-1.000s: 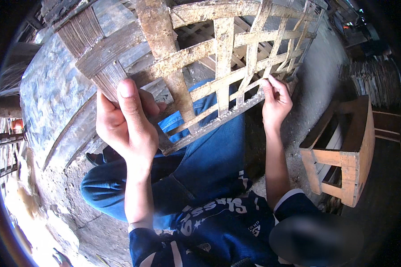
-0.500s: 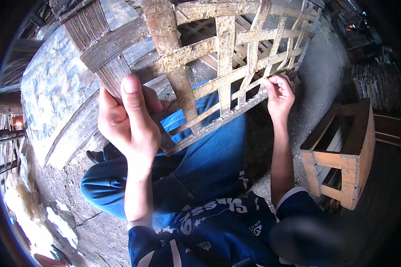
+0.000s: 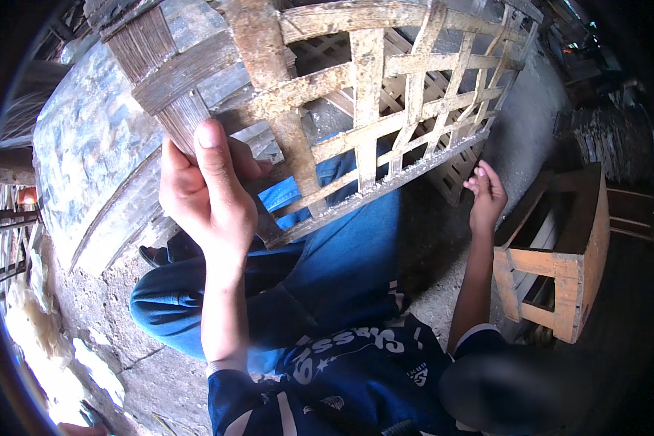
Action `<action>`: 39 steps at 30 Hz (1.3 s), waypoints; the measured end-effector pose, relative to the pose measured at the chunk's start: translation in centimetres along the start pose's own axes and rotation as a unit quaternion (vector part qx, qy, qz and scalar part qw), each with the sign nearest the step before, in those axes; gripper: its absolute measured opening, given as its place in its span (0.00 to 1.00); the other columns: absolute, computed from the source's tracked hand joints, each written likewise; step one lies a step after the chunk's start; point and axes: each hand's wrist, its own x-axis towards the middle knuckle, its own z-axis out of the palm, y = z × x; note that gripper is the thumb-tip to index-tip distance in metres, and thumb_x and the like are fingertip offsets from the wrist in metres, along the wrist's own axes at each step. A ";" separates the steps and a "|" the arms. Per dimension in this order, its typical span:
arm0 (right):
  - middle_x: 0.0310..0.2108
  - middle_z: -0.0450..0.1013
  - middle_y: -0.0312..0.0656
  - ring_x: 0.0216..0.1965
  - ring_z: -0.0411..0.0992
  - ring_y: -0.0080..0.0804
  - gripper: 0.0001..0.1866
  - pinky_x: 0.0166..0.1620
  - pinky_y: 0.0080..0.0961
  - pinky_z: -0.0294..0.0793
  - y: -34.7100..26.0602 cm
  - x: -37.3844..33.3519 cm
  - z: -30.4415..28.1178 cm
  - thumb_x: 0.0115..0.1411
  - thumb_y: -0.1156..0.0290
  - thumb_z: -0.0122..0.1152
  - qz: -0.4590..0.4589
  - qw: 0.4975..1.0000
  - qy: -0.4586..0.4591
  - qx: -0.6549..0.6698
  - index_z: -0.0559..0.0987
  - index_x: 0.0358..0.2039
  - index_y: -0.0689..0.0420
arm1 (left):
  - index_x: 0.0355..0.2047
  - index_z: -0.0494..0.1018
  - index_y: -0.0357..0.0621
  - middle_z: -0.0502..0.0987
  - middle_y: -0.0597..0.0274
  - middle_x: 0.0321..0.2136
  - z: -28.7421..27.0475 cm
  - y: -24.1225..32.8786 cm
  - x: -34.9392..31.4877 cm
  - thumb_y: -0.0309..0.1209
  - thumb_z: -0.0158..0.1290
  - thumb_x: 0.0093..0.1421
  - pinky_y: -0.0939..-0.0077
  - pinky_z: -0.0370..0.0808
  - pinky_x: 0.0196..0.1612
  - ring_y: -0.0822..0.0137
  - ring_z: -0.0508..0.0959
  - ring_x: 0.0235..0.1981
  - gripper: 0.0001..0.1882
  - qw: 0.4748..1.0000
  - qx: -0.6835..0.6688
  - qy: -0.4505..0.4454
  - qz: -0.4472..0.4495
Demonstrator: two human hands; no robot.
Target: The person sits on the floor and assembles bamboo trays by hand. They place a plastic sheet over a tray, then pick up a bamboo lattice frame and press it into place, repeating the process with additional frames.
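A lattice panel of woven, weathered bamboo strips (image 3: 367, 109) slants across the upper middle, above my lap. My left hand (image 3: 211, 192) is closed round a wide, greyish strip at its lower left, thumb on the front and the other fingers partly hidden behind. White crumbly specks line the lower edge bar. Apart from the panel, to the right of its lower edge, hangs my right hand (image 3: 489, 200). Its fingers are loosely bent with gaps between the tips, and nothing shows in them.
To the right stands an orange-brown wooden stool or box frame (image 3: 548, 254). A large, pale, mottled curved surface (image 3: 98, 138) rises at the left. My jeans-clad legs (image 3: 327, 261) are folded under the panel. More slatted lattice (image 3: 450, 182) lies behind it on the concrete floor (image 3: 156, 385).
My right hand has let go of the panel's lower edge and moved right and down. The panel's right end has shifted slightly right. My left hand keeps its hold.
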 end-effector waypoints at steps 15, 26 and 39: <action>0.28 0.77 0.38 0.20 0.69 0.18 0.07 0.27 0.21 0.73 1.2 -2.8 1.3 0.70 0.70 0.62 -0.046 0.952 -0.090 -0.288 0.82 0.42 0.61 | 0.40 0.69 0.39 0.71 0.65 0.19 0.1 -0.1 0.2 0.42 0.46 0.76 0.78 0.79 0.25 0.77 0.70 0.18 0.16 1.000 0.009 0.014 -0.005; 0.48 0.76 0.42 0.42 0.76 0.42 0.18 0.44 0.36 0.76 -13.7 -3.2 10.2 0.56 0.69 0.75 -0.311 0.885 -0.145 -0.316 0.82 0.47 0.54 | 0.40 0.69 0.38 0.71 0.67 0.17 0.2 0.3 0.3 0.38 0.47 0.76 0.80 0.76 0.25 0.79 0.70 0.17 0.14 0.999 -0.013 0.019 -0.023; 0.45 0.81 0.30 0.53 0.74 0.36 0.20 0.53 0.33 0.70 -13.0 2.6 15.1 0.44 0.70 0.79 -0.610 0.707 -0.224 -0.279 0.87 0.41 0.50 | 0.42 0.69 0.38 0.69 0.68 0.19 -0.3 -0.1 0.4 0.43 0.46 0.76 0.77 0.80 0.27 0.78 0.69 0.19 0.18 0.999 0.033 0.006 -0.036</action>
